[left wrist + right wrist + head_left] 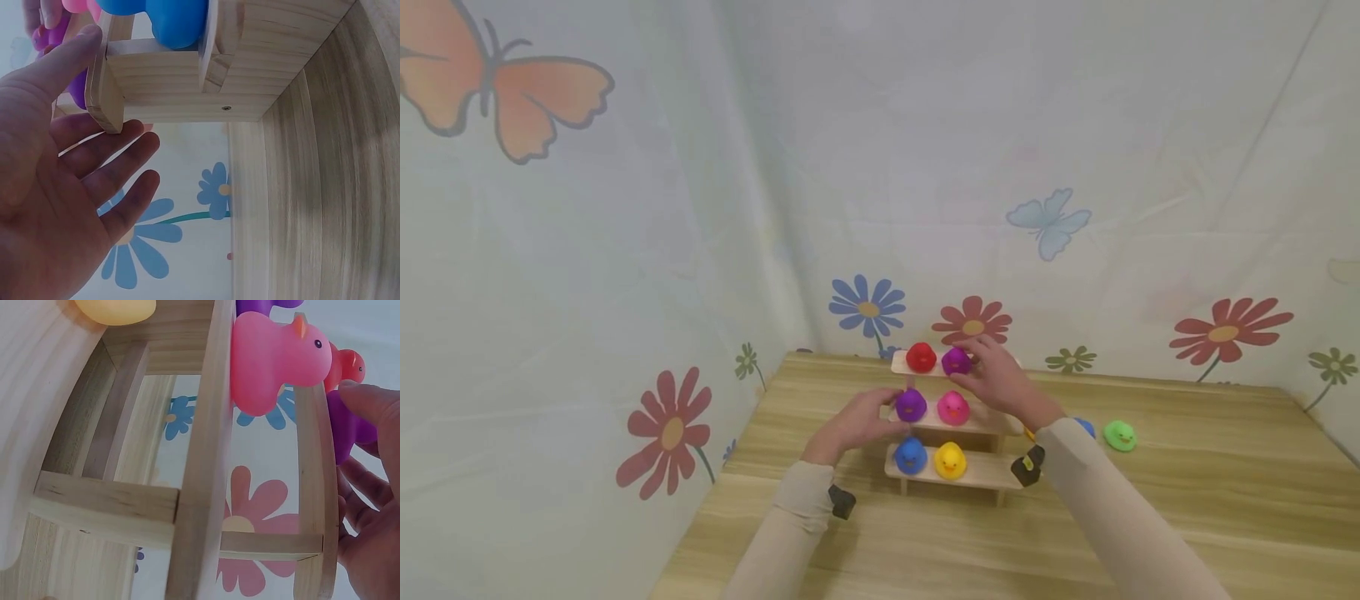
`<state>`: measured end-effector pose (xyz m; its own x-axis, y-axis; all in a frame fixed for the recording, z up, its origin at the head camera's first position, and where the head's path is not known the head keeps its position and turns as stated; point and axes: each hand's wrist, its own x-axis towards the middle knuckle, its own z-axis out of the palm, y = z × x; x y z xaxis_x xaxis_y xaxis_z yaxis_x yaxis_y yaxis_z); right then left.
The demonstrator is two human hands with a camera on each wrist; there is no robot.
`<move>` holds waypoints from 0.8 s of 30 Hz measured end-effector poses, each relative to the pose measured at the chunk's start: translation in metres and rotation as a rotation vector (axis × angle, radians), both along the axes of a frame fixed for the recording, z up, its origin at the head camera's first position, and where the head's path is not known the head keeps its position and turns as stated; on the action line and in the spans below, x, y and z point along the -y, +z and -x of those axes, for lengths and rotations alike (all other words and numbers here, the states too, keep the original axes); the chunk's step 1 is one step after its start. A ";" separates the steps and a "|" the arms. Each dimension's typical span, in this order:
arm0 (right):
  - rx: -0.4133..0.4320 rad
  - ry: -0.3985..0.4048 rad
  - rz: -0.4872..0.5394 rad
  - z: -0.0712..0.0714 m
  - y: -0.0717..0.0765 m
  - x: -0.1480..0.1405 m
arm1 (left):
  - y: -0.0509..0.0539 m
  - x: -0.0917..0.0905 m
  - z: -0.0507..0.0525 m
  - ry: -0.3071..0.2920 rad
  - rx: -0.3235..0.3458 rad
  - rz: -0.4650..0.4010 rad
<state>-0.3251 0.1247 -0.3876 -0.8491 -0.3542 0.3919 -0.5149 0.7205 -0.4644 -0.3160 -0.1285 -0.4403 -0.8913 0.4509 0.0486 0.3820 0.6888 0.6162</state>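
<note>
A three-tier wooden stand [992, 472] carries rubber ducks. On the top tier, my right hand [1003, 379] pinches a magenta-purple duck [956, 362] beside a red duck [921, 357]; the right wrist view shows thumb and fingers around this purple duck [345, 428]. My left hand [859, 422] is at the left end of the middle tier, by another purple duck [911, 406]. In the left wrist view its thumb and fingers lie on either side of the board end [105, 94]. A pink duck [953, 408] sits on the middle tier; blue [911, 457] and yellow [951, 461] ducks are on the lowest.
Right of the stand, a green duck [1121, 436] lies on the wooden table [1210, 475]. A blue duck [1084, 427] and something orange-yellow are partly hidden by the right forearm. A white curtain [925, 167] printed with flowers and butterflies hangs behind and at the left.
</note>
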 end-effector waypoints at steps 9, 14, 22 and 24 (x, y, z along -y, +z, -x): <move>0.005 -0.017 0.025 0.002 -0.003 0.001 | -0.001 -0.002 0.001 0.006 0.008 0.001; -0.005 -0.012 0.021 0.002 -0.003 0.000 | -0.004 -0.002 0.003 0.004 0.000 0.000; -0.064 0.026 0.010 -0.006 0.000 -0.005 | -0.002 -0.002 0.002 0.003 -0.011 -0.009; -0.088 0.032 0.006 -0.007 0.000 -0.008 | -0.002 -0.001 0.001 0.002 -0.013 -0.012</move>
<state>-0.3177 0.1330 -0.3875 -0.7997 -0.3778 0.4666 -0.5764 0.7006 -0.4206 -0.3175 -0.1274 -0.4419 -0.8912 0.4488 0.0656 0.3891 0.6822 0.6190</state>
